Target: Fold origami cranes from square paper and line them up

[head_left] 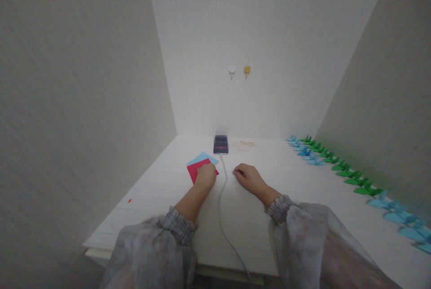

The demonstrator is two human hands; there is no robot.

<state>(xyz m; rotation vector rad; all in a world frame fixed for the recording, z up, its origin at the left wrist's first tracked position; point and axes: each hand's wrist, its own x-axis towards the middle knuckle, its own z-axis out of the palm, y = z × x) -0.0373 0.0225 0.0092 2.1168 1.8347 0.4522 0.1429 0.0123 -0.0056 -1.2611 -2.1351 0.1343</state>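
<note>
My left hand (206, 175) is closed on a red sheet of paper (193, 170), its fingers curled down and mostly hidden from me. A corner of the red sheet pokes out to the right of the knuckles. Partly under it lies a light blue sheet of paper (203, 156), its edges showing behind. My right hand (248, 176) rests on the white table (249, 239) to the right of a white cable, fingers curled together. Nothing shows in it.
A phone (221, 144) lies by the back wall, the white cable (220, 203) running from it to the front edge. Several green (352, 175) and blue folded paper figures (400, 216) line the right side. A small red scrap (129, 201) is at left. Two hooks (247, 70) hang on the wall.
</note>
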